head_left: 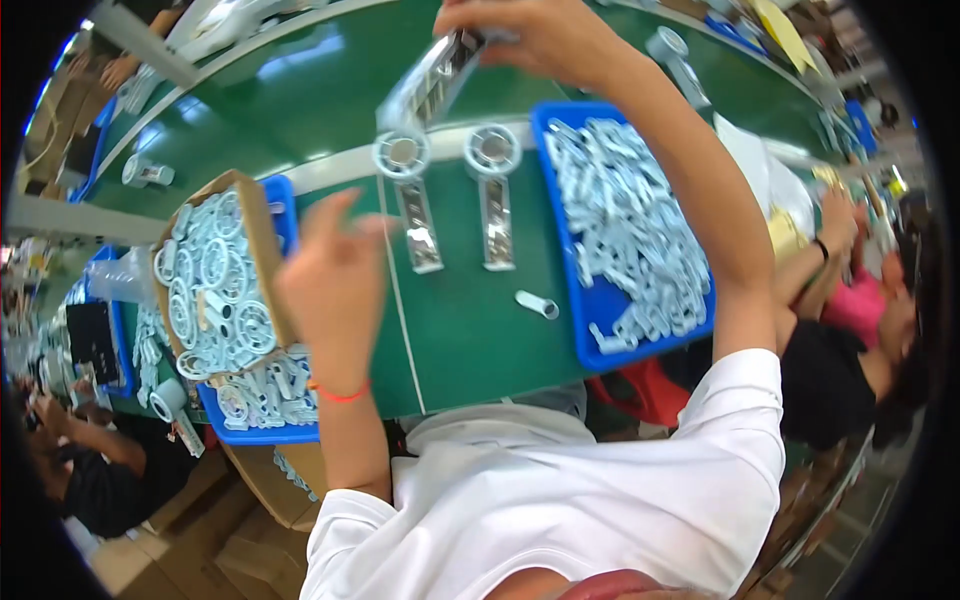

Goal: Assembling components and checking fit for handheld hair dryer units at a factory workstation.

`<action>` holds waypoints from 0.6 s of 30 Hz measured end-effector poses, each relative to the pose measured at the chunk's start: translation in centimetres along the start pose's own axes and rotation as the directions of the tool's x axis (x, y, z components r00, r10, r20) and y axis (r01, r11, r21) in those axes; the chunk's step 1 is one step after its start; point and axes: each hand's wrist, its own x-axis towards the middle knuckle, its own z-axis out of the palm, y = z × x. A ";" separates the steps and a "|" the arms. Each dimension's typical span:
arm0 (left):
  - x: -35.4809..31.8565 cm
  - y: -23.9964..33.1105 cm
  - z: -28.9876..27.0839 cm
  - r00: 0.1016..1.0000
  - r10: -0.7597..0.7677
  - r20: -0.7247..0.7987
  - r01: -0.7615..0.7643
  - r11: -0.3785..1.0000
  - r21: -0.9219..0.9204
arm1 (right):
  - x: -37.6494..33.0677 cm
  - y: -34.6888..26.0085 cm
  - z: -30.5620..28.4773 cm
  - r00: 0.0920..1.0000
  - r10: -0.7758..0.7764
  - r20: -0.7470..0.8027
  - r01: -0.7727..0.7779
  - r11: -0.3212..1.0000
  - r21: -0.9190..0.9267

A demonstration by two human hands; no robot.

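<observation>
My right hand point(535, 35) reaches to the far side of the bench and grips the upper end of a pale blue handheld fan body point(432, 88), blurred by motion. Below it, two similar fan bodies point(420, 225) point(496, 222) lie side by side, each with a round ringed head and a long handle with shiny parts inside. My left hand point(335, 270), slightly blurred, hovers left of them with thumb and fingers apart and nothing in it. A small pale tubular piece point(537, 304) lies alone on the green bench top.
A blue tray point(590, 345) of small pale blue parts is on the right. At left, a cardboard box point(262, 255) of ring-shaped parts rests over another blue tray point(265, 436). A raised rail point(335, 167) crosses behind the fan bodies. Other people sit on both sides.
</observation>
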 end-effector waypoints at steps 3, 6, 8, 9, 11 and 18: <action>-0.7 2.4 -0.8 0.998 0.053 0.037 0.009 0.458 -0.889 | -3.2 -8.0 -2.1 0.983 -0.183 0.024 0.183 0.982 -0.039; -3.5 4.6 0.9 0.740 0.289 0.608 0.534 0.298 -0.791 | -5.2 -13.7 -2.3 0.984 0.176 -0.005 -0.154 0.875 0.459; -6.2 4.2 2.7 0.782 0.158 0.602 0.551 0.274 -0.788 | -9.4 -12.0 -2.7 0.855 0.499 -0.144 -0.484 0.866 0.127; -7.2 3.7 3.1 0.783 0.160 0.601 0.548 0.281 -0.788 | -11.8 -11.8 -2.7 0.698 0.713 0.066 -0.711 0.701 -0.064; -9.0 2.1 3.8 0.791 0.145 0.594 0.551 0.254 -0.795 | -17.1 -11.1 0.7 0.399 0.902 0.164 -0.857 0.431 -0.282; -12.4 -0.4 4.1 0.815 0.093 0.572 0.500 0.387 -0.775 | -17.3 -12.5 0.9 0.466 0.885 0.013 -0.868 0.460 -0.189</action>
